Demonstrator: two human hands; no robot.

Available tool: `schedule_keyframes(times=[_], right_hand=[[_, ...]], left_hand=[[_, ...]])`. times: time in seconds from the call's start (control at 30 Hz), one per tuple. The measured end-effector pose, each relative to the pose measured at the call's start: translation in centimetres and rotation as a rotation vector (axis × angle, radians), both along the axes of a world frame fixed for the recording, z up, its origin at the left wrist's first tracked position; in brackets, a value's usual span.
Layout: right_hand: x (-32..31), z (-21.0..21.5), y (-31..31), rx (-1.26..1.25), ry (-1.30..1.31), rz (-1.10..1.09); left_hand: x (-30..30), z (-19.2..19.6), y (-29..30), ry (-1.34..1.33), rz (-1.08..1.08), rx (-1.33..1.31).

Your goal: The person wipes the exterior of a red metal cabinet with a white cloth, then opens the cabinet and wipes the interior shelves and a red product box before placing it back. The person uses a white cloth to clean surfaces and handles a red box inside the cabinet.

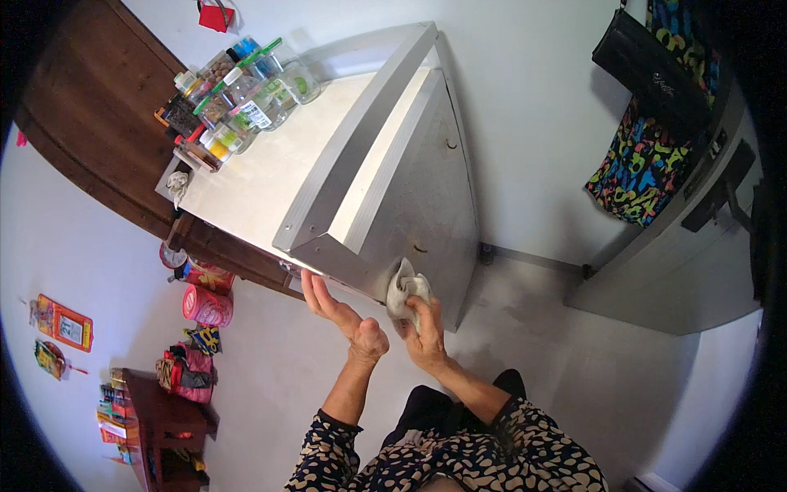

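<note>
My right hand [426, 334] grips a crumpled whitish cloth [403, 297], pressed against the grey side panel [430, 193] of a metal-framed cabinet near its front corner. Two small hooks stick out of that panel. My left hand [344, 320] has its fingers stretched out, with the fingertips at the cabinet's lower front edge. Nothing shows in that hand. Above both hands runs the cabinet's raised metal rail [361, 135], bordering a cream top [270, 176].
Several glass jars and bottles [254, 102] crowd the back of the cabinet top, beside a crumpled rag [177, 185]. A grey door [664, 279] stands at right, near a hanging black purse [652, 74]. Pink tubs [206, 306] and a dark red shelf [168, 418] are at left.
</note>
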State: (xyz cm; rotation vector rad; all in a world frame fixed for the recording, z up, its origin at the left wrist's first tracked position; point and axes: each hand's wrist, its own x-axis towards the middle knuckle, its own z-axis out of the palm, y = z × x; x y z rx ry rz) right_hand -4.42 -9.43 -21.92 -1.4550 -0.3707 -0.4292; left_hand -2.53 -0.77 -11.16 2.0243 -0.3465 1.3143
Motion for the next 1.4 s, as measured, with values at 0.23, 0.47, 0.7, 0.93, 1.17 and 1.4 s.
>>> schedule_keyframes(times=[0.23, 0.47, 0.7, 0.93, 1.17, 1.4], right_hand=[[3.7, 10.0, 0.4, -0.046, -0.518, -0.204], [3.8, 0.4, 0.6, -0.086, -0.589, -0.279], [9.1, -8.7, 0.5, -0.023, -0.504, -0.36], [19.8, -11.5, -2.4, 0.055, -0.413, -0.469], [12.7, -12.8, -0.2, 0.027, -0.654, -0.386], [10.6, -12.0, 0.6, 0.023, -0.884, -0.301]], left_hand=[[1.1, -7.3, 0.7, 0.098, 0.223, -0.031], [2.0, -16.2, 2.8, 0.068, 0.058, -0.089], [4.4, -17.0, 3.0, -0.247, -0.057, 0.132], [4.7, -16.1, 2.0, -0.344, 0.108, 0.199], [4.1, -17.7, 1.2, -0.352, 0.038, 0.026], [4.5, -20.4, 1.9, -0.37, 0.012, 0.101]])
